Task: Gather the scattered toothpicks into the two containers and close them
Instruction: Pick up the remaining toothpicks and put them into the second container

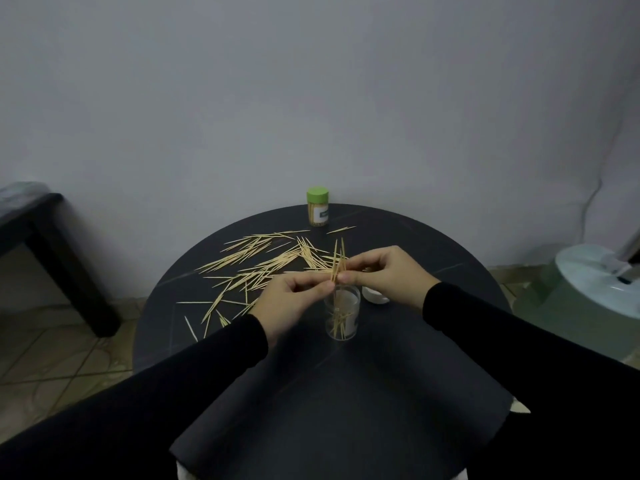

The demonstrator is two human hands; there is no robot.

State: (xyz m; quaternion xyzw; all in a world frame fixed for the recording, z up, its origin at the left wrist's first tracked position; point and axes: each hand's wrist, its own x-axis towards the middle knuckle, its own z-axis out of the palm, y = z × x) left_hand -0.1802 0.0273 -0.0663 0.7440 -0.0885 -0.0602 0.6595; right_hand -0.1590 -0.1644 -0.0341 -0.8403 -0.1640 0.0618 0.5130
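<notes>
**A:** What's in the pinch right now?

**B:** I've got a small bundle [337,259] of toothpicks held upright between both hands. My right hand [388,275] pinches it with thumb and forefinger closed on the lower part; my left hand [294,299] is closed on the same spot from the other side. The tips stick up above the grip, so I judge I'm squaring them into one bunch before letting them drop.

**A:** And the jar?

**B:** The clear jar [342,315] stands directly below the pinch, mouth open, with a few picks already leaning inside. That's why I hold the bundle vertical — picks going in sideways would catch on the rim.

**A:** Its cap?

**B:** I think the pale round thing [375,295] just beyond the jar, under my right wrist, is the lid, though it's half hidden. Parked close so closing is a short reach.

**A:** How much is left?

**B:** Most of it. The loose picks [263,261] lie fanned across the table [398,358], beyond and to the left of the grip. The green-capped jar [317,206] sits well beyond my hands at the far edge, already shut and looking full.

**A:** Any risk?

**B:** Thin, slippery sticks — loosen one hand too early and they could splay and miss the mouth.
</notes>
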